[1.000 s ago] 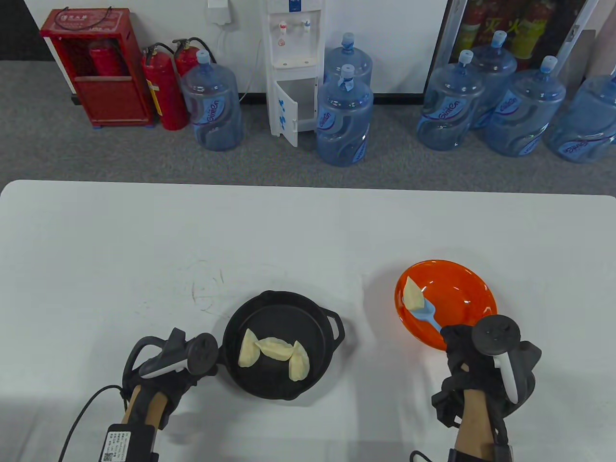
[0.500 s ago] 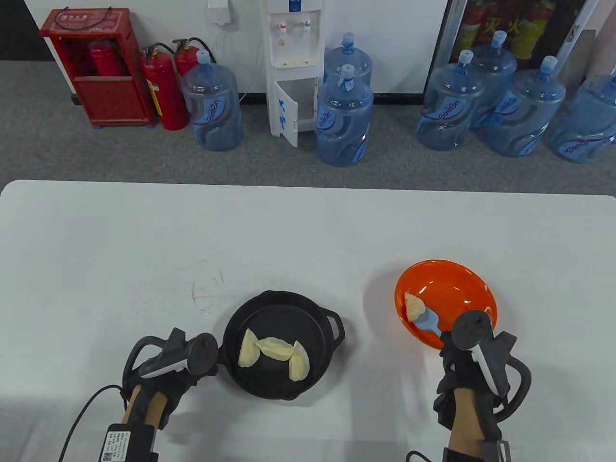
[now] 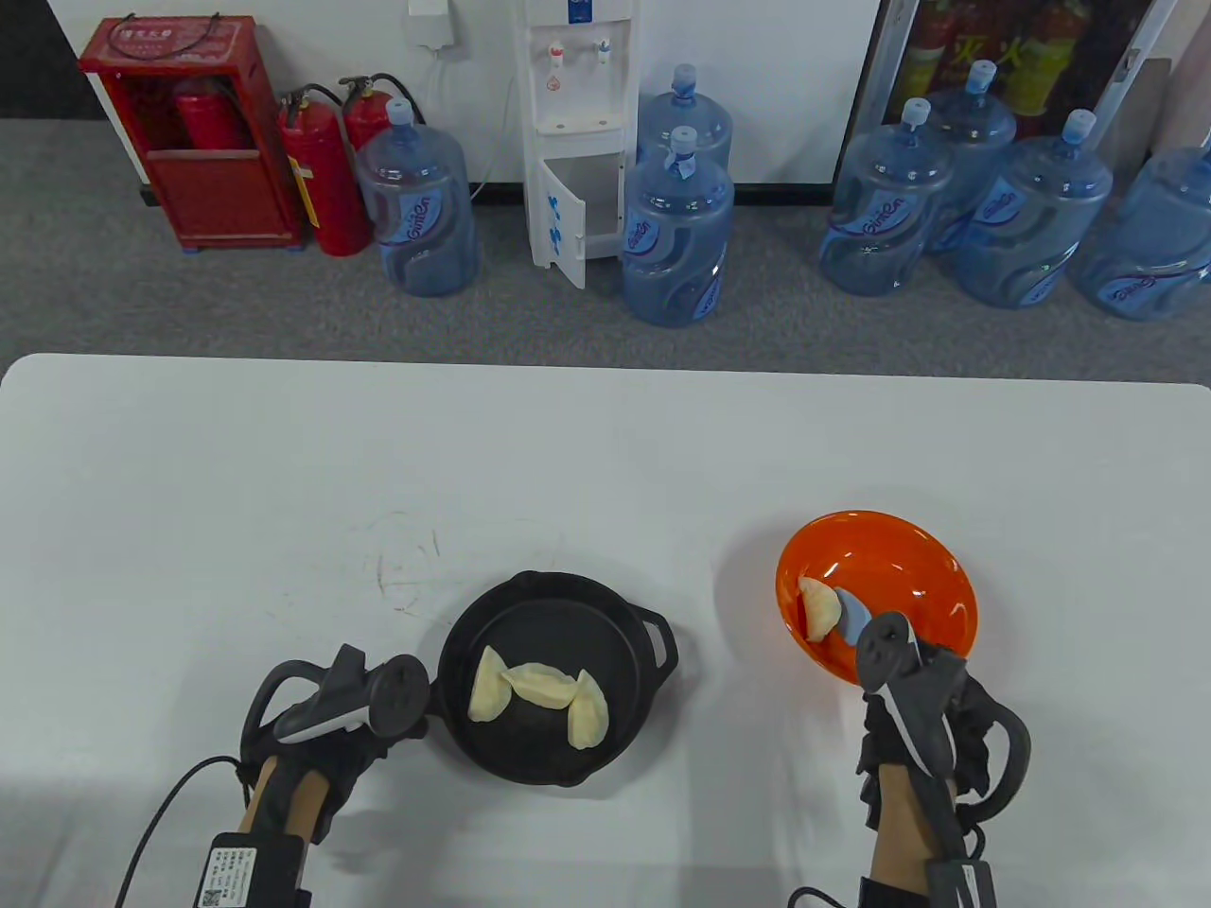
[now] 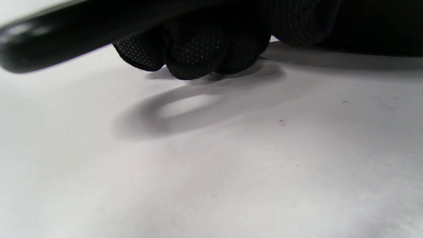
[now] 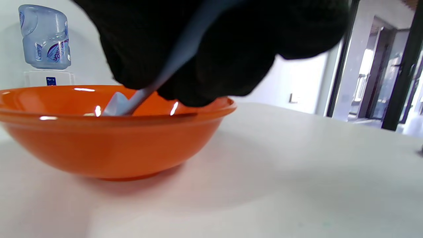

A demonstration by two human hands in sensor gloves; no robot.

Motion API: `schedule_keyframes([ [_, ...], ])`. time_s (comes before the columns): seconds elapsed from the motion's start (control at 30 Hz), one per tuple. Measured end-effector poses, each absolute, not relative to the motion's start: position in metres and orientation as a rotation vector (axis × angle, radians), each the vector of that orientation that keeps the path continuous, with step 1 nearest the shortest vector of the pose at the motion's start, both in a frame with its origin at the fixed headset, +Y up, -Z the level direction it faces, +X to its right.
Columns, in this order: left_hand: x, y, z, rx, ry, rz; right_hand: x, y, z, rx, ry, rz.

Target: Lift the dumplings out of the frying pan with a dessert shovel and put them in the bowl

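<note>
The right hand [image 3: 913,705] grips the light-blue dessert shovel [image 3: 851,613] beside one pale dumpling [image 3: 819,608] in the orange bowl [image 3: 922,567]; three soft, slippery-looking dumplings [image 3: 539,695] wait in the black frying pan [image 3: 553,605], the left hand [image 3: 331,724] clamping its handle; slide underneath

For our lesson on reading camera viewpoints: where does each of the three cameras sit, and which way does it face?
Table view: high, looking down at the white table; both gloved hands, left hand, right hand.
Left wrist view: low over the table, left fingers curled.
Right wrist view: table height, facing the orange plastic bowl; fingers hold the pale blue dessert shovel.
Shared: bowl and shovel, table and right wrist views.
</note>
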State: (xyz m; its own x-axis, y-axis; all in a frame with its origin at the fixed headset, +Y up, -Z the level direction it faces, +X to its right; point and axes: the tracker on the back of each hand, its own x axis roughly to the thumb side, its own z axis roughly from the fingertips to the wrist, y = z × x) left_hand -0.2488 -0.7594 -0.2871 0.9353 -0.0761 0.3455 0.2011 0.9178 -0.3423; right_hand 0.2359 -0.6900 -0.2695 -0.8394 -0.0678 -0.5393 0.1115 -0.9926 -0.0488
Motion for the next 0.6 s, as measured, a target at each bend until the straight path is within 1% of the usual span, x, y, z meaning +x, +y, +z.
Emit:
schedule_keyframes([
  [0.17,-0.249,-0.759,-0.287,-0.385,-0.333,-0.145,0.240,-0.689,-0.267,0.908,0.190,-2.902],
  [0.3,-0.249,-0.759,-0.287,-0.386,-0.332,-0.149,0.237,-0.682,-0.263,0.886,0.349,-2.910],
  [0.37,-0.249,-0.759,-0.287,-0.388,-0.333,-0.150,0.229,-0.677,-0.261,0.814,0.460,-2.957],
  [0.43,-0.249,-0.759,-0.287,-0.390,-0.332,-0.150,0.217,-0.672,-0.260,0.735,0.525,-3.010],
  [0.6,-0.248,-0.759,-0.287,-0.392,-0.330,-0.154,0.174,-0.664,-0.257,0.450,0.594,-3.121],
])
